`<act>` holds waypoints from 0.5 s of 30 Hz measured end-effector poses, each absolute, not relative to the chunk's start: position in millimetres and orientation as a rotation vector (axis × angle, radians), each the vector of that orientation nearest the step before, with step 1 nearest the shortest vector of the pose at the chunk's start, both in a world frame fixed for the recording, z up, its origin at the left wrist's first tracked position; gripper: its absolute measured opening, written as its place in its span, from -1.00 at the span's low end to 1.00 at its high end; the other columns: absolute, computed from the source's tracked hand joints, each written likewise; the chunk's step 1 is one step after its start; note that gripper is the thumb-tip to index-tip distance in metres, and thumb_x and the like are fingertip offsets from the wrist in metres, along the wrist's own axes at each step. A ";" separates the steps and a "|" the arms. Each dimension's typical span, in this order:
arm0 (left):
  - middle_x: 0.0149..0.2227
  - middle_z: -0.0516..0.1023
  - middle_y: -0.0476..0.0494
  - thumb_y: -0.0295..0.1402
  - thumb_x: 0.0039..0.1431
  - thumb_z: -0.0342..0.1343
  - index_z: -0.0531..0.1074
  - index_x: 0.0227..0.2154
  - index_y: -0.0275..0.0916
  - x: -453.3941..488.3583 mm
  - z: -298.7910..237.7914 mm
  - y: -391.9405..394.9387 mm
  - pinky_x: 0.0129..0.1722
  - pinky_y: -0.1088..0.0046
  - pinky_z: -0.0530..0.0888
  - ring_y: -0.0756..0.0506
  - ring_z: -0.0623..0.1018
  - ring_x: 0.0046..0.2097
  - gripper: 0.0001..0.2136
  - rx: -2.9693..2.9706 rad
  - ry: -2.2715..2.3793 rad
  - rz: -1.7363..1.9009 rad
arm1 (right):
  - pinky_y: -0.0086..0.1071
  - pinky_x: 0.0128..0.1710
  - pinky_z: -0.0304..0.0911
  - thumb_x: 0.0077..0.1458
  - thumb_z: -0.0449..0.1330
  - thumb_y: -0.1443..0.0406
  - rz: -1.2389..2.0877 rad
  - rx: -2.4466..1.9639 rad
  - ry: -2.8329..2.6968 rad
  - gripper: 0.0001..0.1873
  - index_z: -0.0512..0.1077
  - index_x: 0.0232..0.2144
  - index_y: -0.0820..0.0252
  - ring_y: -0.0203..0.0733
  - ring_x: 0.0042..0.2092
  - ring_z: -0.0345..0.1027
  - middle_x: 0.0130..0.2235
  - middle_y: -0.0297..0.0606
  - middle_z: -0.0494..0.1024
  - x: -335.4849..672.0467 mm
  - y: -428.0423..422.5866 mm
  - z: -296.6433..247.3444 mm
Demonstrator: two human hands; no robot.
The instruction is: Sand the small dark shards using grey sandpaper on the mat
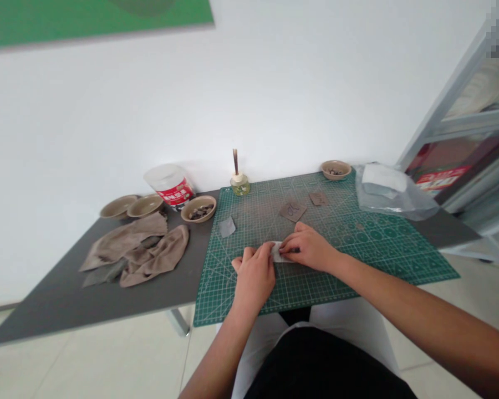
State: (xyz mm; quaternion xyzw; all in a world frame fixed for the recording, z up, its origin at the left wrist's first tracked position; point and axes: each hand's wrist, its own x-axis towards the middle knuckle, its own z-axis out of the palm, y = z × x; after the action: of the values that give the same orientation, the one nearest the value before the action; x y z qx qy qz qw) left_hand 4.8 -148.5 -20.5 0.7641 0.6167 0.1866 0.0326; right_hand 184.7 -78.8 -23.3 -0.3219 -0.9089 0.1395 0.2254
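On the green cutting mat [233, 288], a small pale grey sheet [276, 253] lies flat between my hands. My left hand [254, 274] has its fingers curled, the tips closed on the sheet's left edge and pressing it down. Fingers bent in a pinch, my right hand [310, 249] holds a small dark piece [294, 250] against the sheet's right part. The piece is mostly hidden by the fingers, so its kind cannot be made out. Just beyond the hands lie a brown square with pen marks [293, 210] and a smaller brown square [318, 198].
Another pale sheet [227, 227] lies at the mat's left. Bowls with small dark pieces stand left [198, 209] and back right [336, 169]. A reed diffuser [240, 184], a plastic tub [172, 185], brown cloths [149, 257] and a plastic bag [393, 191] surround the mat.
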 end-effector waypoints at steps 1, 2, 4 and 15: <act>-0.09 0.59 -0.12 -0.43 0.32 -0.12 0.34 0.04 -0.04 4.8 -20.4 -148.7 -0.19 0.19 0.18 -0.25 0.39 -0.10 -0.70 2.356 1.899 0.577 | -0.22 -0.11 0.09 0.14 0.26 0.24 0.365 -0.894 -2.511 -0.88 0.61 -0.29 0.05 -0.16 -0.23 0.30 -0.24 -0.38 0.66 184.6 -77.5 -23.0; -0.08 0.58 -0.12 -0.42 0.32 -0.12 0.34 0.04 -0.04 4.9 -20.2 -148.9 -0.19 0.19 0.18 -0.25 0.39 -0.10 -0.70 2.361 1.902 0.579 | -0.21 -0.11 0.09 0.15 0.25 0.24 0.337 -0.907 -2.508 -0.87 0.61 -0.29 0.07 -0.15 -0.22 0.29 -0.24 -0.36 0.66 184.3 -76.1 -22.9; -0.06 0.58 -0.10 -0.40 0.33 -0.11 0.33 0.03 -0.03 5.5 -19.4 -149.6 -0.20 0.19 0.18 -0.25 0.39 -0.10 -0.72 2.370 1.904 0.580 | -0.20 -0.11 0.09 0.17 0.23 0.24 0.281 -0.947 -2.488 -0.84 0.61 -0.30 0.11 -0.13 -0.23 0.28 -0.26 -0.31 0.65 183.3 -74.5 -23.1; -0.09 0.58 -0.13 -0.45 0.27 -0.07 0.34 0.00 -0.07 8.2 -17.3 -150.3 -0.18 0.19 0.18 -0.25 0.39 -0.11 -0.71 2.378 1.925 0.547 | -0.18 -0.11 0.14 0.18 0.21 0.26 0.160 -1.104 -2.409 -0.84 0.60 -0.31 0.11 -0.06 -0.18 0.24 -0.29 -0.23 0.61 183.7 -95.3 -27.7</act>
State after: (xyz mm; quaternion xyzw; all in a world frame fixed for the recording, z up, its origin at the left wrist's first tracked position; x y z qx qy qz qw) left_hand 8.2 -150.3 -17.3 0.7651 0.6191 0.1759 0.0168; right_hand 183.7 -95.3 -27.7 -0.4036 -0.8807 0.0587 0.2407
